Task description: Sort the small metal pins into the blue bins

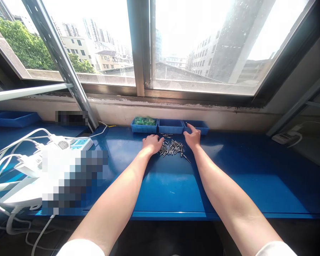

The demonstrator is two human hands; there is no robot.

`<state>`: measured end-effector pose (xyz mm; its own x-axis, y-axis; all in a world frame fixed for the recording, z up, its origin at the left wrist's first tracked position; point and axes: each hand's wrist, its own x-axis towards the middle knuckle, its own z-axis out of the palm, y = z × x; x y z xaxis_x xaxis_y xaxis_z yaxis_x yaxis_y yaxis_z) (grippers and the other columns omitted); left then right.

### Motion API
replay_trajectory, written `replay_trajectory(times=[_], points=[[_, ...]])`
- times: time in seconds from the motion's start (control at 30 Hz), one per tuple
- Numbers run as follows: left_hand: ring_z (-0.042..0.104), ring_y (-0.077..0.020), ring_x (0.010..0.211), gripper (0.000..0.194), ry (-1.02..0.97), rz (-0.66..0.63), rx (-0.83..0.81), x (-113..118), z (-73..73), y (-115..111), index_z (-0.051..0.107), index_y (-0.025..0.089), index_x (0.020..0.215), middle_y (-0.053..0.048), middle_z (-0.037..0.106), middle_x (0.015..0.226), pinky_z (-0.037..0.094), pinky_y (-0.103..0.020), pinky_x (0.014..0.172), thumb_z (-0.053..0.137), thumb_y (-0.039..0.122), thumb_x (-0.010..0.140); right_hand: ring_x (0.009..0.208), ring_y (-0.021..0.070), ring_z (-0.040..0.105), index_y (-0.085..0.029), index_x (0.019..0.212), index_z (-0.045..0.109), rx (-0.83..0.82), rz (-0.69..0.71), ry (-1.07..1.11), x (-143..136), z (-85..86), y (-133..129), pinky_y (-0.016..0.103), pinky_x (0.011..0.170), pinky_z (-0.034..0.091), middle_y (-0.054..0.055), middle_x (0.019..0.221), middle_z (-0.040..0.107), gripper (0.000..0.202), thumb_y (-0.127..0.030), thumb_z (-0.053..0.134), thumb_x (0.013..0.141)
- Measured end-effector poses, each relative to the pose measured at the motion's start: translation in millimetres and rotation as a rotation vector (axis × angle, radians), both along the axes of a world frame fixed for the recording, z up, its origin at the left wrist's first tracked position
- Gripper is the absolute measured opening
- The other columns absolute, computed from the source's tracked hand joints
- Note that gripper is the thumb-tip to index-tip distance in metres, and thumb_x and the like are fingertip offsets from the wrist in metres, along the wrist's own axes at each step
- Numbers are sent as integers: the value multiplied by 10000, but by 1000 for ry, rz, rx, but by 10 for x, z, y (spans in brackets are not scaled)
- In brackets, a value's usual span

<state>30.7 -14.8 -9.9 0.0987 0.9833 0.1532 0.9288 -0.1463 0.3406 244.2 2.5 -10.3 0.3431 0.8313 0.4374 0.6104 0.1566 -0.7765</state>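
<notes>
A pile of small metal pieces [173,147] lies on the blue table, with a few more just behind it. My left hand [152,143] rests at the pile's left edge, fingers bent and pressed near the pieces; what they hold, if anything, is too small to tell. My right hand [192,136] is at the front edge of the right blue bin [204,128], its thumb and forefinger apart, with a tiny thing near the fingertip that I cannot make out. Beside it stand the middle blue bin [171,127] and the left blue bin [144,130], which holds green packets [144,121].
White power strips and plugs [60,143] with tangled cables take up the left of the table [170,188]. Another blue tray [18,120] stands at the far left. A metal post [69,74] rises before the window, and a white adapter [282,138] lies far right.
</notes>
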Motion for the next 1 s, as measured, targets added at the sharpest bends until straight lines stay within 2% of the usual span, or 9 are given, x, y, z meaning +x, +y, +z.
replay_trajectory(times=[0.2,0.33,0.67,0.83,0.9,0.97,1.0], points=[[314,-315,1317,735,47,-91,-34,17,-44,-19,495,162,1279,-155,391,1416,269,-438,1037,225,675,827,1084,270,406,-218,1276,522,45,84,-294,-124,-56,-29,458,943,332,48,1232,580,550,-262,491,729],[273,-314,1344,754,60,-92,-55,36,-46,-28,473,152,1302,-160,353,1440,240,-422,1063,218,680,828,1087,262,402,-221,1294,502,64,138,-393,-194,-72,-55,434,914,339,32,1290,544,540,-269,478,758],[277,-334,1340,751,62,-95,-40,57,-27,-36,484,146,1292,-169,360,1434,236,-442,1063,245,683,824,1094,279,389,-232,1348,432,16,132,-433,-197,-59,-55,453,901,344,39,1356,476,585,-261,464,765],[260,-333,1348,757,57,-100,-45,59,-32,-29,477,148,1301,-172,345,1442,233,-453,1062,235,686,826,1126,326,356,-264,1396,343,-83,162,-465,-213,-84,-21,492,896,350,36,1486,276,703,-297,544,723],[262,-330,1348,767,56,-93,-51,52,-36,-18,471,156,1308,-170,343,1443,228,-457,1064,224,695,822,1142,337,348,-267,1404,321,-63,150,-439,-216,-78,-20,502,903,349,41,1506,218,716,-308,549,726],[269,-321,1346,754,54,-89,-49,42,-43,-5,471,165,1308,-165,349,1441,227,-455,1065,208,686,830,1157,325,346,-240,1396,334,13,117,-391,-219,-63,-34,496,926,345,61,1487,253,662,-299,507,759],[273,-315,1345,741,53,-89,-47,39,-46,-1,470,169,1308,-161,354,1438,229,-453,1065,199,674,838,1159,310,351,-216,1373,373,55,106,-367,-223,-56,-47,483,941,345,76,1453,315,611,-288,483,776]])
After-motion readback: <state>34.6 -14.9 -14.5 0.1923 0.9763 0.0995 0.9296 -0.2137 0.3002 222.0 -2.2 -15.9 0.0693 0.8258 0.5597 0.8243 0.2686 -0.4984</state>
